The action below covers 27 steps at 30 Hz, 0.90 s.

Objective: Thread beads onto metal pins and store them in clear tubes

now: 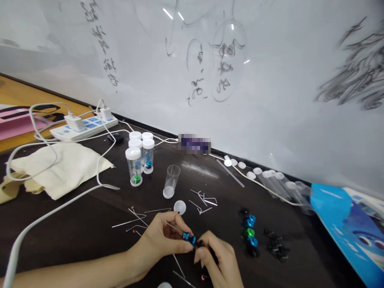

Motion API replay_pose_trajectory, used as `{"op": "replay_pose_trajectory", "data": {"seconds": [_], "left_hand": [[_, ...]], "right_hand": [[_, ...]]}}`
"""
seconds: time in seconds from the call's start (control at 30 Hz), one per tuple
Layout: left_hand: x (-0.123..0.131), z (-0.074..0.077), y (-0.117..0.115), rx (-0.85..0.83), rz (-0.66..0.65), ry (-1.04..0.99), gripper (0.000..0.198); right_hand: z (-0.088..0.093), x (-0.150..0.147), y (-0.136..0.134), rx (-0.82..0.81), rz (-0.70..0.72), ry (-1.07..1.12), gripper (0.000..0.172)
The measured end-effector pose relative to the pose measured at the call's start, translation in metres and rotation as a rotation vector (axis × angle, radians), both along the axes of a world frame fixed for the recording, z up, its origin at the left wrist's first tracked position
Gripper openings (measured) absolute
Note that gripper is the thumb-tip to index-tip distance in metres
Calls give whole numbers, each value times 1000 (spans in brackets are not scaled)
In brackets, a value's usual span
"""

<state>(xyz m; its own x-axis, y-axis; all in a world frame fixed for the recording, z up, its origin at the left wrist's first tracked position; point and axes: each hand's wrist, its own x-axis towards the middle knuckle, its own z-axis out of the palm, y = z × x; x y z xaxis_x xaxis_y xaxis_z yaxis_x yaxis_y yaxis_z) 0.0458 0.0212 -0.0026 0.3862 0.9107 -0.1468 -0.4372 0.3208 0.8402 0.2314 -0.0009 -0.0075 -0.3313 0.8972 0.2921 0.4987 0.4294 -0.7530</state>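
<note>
Blue, metallic-looking, the small spool (186,236) is sitting at six o'clock — our left hand (165,237) is pinching it, our right hand (220,256) its dark end (200,243). We are judging it light, stiff, slippery, best held around its waist. Toward twelve, the whiteboard (270,92) is carrying illegible handwriting (224,69).

- Grouped tubes (135,168) stand on the bench (84,232), right of a cloth (60,168).
- Behind the cloth lies a power strip (90,126).
- A single tube (171,184) stands behind a loose cap (179,207), rods (210,202) to the cap's right.
- Spools (250,233) lie between the right hand (220,256) and a heap of loops (281,253).
</note>
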Motion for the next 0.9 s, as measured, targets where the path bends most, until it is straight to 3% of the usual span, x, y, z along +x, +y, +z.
{"op": "replay_pose_trajectory", "data": {"seconds": [0.07, 0.23, 0.3, 0.5, 0.7, 0.77, 0.9], "left_hand": [[0, 0, 0, 6, 1, -2, 25], [0, -3, 1, -2, -1, 4, 25], [0, -4, 0, -1, 3, -3, 25], [0, -3, 0, 2, -1, -8, 24], [1, -2, 1, 13, 2, -5, 24], [1, -3, 2, 8, 9, -5, 25], [-1, -7, 3, 3, 22, -5, 24]], "right_hand": [[0, 0, 0, -5, 5, -17, 42], [-1, -3, 1, 86, -20, 65, 15], [0, -2, 1, 98, -15, 89, 14], [-3, 1, 1, -24, 4, -12, 41], [-9, 3, -1, -38, 20, 44, 57], [-6, 2, -1, -52, 3, 23, 50], [2, -2, -1, 51, -22, 37, 19]]}}
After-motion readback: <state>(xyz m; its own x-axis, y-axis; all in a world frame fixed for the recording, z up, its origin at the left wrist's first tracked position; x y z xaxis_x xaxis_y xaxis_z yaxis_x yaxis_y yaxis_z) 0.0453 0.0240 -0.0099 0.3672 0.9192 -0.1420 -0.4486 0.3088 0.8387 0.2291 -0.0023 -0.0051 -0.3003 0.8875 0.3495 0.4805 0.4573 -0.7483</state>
